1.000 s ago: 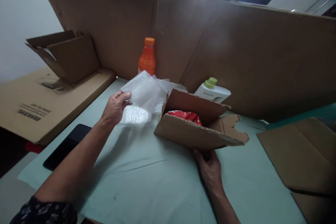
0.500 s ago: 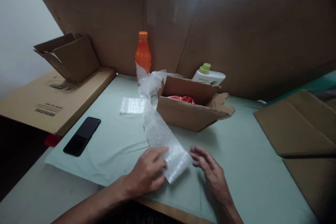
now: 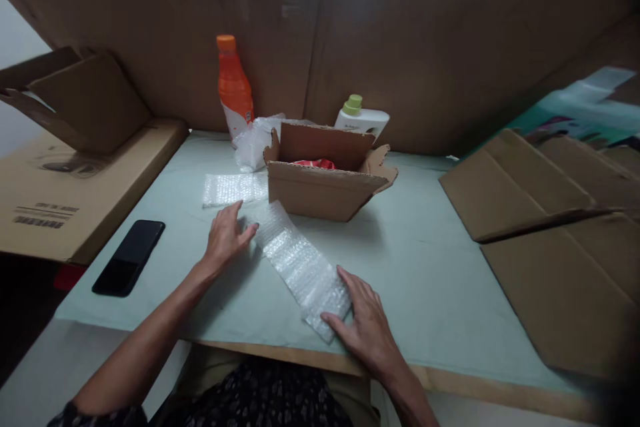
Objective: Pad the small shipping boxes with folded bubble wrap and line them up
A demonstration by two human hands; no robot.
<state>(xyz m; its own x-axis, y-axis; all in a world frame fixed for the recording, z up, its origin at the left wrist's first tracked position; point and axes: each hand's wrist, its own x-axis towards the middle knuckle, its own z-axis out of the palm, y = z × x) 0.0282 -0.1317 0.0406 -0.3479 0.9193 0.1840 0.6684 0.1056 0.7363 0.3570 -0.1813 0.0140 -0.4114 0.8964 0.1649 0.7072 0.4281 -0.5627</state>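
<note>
A strip of clear bubble wrap [image 3: 300, 260] lies slantwise on the pale green table cover, its near end folded over and thicker. My right hand [image 3: 365, 327] grips that near end, thumb on one side and fingers on the other. Whether anything is inside the fold, I cannot tell. My left hand [image 3: 227, 237] is open above the cover, just left of the strip's far end, fingers apart and holding nothing. Behind the strip stands an open cardboard box [image 3: 320, 193] with a red item [image 3: 317, 164] partly visible inside. A flat bubble-wrap piece [image 3: 233, 190] lies beyond my left hand.
An orange bottle [image 3: 235, 87], crumpled bubble wrap [image 3: 253, 147] and a white bottle with a green cap [image 3: 365, 121] are at the back. A black phone [image 3: 129, 258] lies left. Cartons flank both sides: a flat carton [image 3: 100, 213] and cardboard flaps [image 3: 515, 187].
My left hand has let go of the strip and moved away to the far left. My right hand has closed in on its near end. The view has tilted down and shifted right.
</note>
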